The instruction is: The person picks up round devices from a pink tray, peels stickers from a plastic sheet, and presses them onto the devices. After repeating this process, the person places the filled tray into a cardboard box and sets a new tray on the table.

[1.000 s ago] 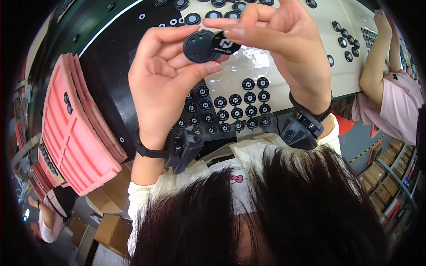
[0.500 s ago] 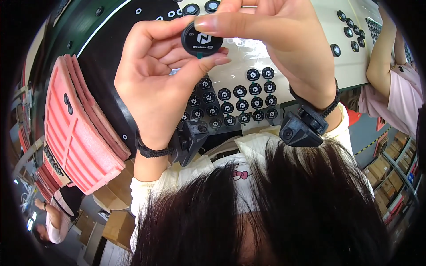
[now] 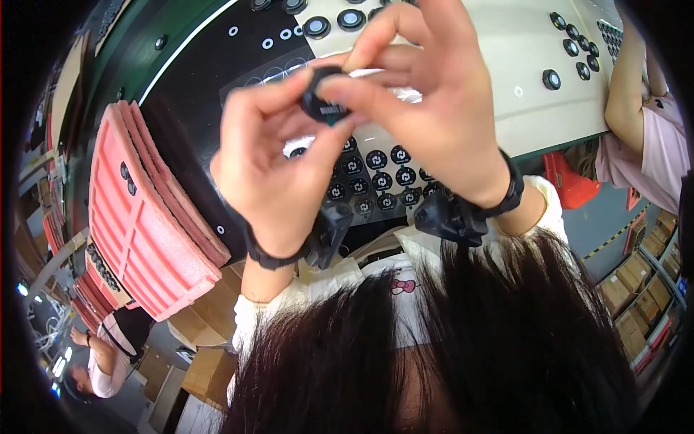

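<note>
Stack of pink foam trays (image 3: 141, 217), left; rows of black round caps (image 3: 376, 181) on desk (image 3: 506, 79); cardboard boxes (image 3: 210, 362), near left.

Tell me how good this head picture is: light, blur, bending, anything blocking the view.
Head view: even bright light, no harsh shadows; mild glare on the pale tray. Strong fisheye bending, with a black ring at the rim. The left hand and right hand are fairly sharp, pinching a small black disc. Dark hair fills the lower part; the pink foam trays curve at left.

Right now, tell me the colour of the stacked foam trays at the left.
Pink: the ribbed foam trays lean stacked beside the black mat, clearest in the head view.
</note>
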Demonstrator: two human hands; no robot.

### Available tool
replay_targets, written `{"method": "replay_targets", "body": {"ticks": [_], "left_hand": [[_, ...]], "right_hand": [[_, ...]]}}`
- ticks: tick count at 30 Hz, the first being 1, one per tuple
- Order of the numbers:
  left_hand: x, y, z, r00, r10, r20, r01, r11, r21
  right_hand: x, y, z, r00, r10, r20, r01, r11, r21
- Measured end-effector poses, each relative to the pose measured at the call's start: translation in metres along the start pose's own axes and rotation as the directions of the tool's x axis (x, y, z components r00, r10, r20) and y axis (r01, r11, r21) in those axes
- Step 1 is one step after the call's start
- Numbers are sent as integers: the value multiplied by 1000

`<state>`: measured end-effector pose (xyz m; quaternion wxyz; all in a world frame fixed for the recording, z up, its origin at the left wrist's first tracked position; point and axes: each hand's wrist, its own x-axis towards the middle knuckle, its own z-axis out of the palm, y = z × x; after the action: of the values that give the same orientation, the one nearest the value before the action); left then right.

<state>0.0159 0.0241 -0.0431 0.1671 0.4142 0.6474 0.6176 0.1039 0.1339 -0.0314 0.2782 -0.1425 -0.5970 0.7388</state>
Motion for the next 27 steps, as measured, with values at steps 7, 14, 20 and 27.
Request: {"method": "replay_targets", "body": {"ticks": [7,14,20,27], "left_hand": [[38,-13,-21,910,-365,196,400,896,-192],[87,-84,-24,878,-431,210,340,869,359],[83,-113,-6,905,-3,426,-375,469,800],[53,-37,-6,959,-226,169,251,956,-150]], "right_hand": [[-3,7,-26,928,-352,-123,244,822,-515],[33,63,-60,576,-817,18,815,576,61],[23,40,-50,827,-560,52,563,823,-81],[32,33,-62,836,-494,237,445,865,233]]}}
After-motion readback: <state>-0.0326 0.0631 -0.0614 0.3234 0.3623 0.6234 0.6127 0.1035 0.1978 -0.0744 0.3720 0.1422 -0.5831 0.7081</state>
